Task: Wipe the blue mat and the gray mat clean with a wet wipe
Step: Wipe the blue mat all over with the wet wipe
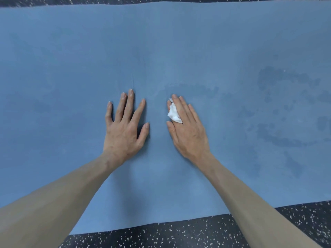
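The straight fingers [184, 111] of the right hand [186, 130] lie flat on a crumpled white wet wipe [174, 112], pressing it to the smooth, matte blue rubber mat [161, 51]; the soft wad bulges out between index finger and thumb, its longer side running roughly along the fingers, away from the person. Just beside it, the left hand [126, 128] rests palm-down on the mat with fingers spread and straight, holding nothing. Darker damp streaks [279, 108] mottle the mat to the right of the wipe. The mat's long axis runs left to right, over black rubber floor [179, 233] speckled with white.
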